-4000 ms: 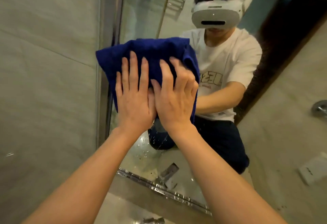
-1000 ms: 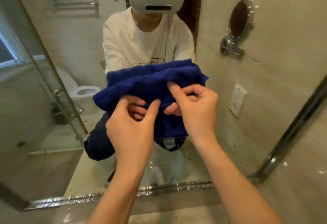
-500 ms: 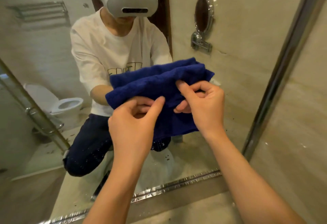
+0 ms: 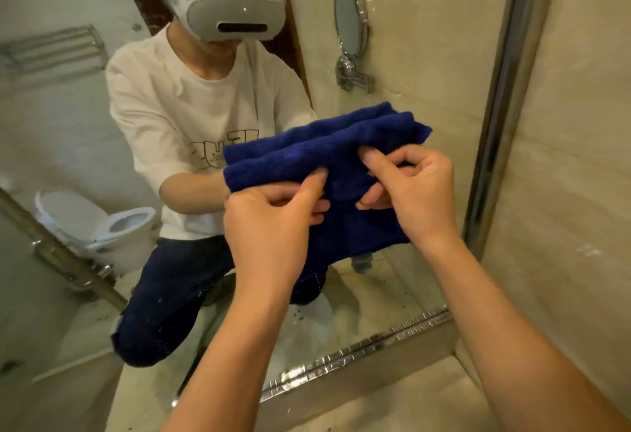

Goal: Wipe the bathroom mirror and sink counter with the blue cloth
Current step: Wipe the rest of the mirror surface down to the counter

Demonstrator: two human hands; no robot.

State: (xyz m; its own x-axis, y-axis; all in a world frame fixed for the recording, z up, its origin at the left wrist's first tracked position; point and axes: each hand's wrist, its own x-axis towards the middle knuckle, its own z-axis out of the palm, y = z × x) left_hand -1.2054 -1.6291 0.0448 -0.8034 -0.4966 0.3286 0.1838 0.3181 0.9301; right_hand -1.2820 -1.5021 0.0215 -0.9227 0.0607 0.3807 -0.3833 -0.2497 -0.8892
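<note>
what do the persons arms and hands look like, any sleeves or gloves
Both arms are bare up to the frame edge: no sleeves, gloves, watch or rings visible on the left hand or right hand. The mirror reflection shows short white T-shirt sleeves ending above the elbows.

White tee, navy trousers, headset

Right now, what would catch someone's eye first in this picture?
The blue cloth at the centre, pinched by the left hand and right hand in front of the mirror. In the mirror's upper left is the person's reflection wearing a white headset, and a toilet at lower left.
</note>
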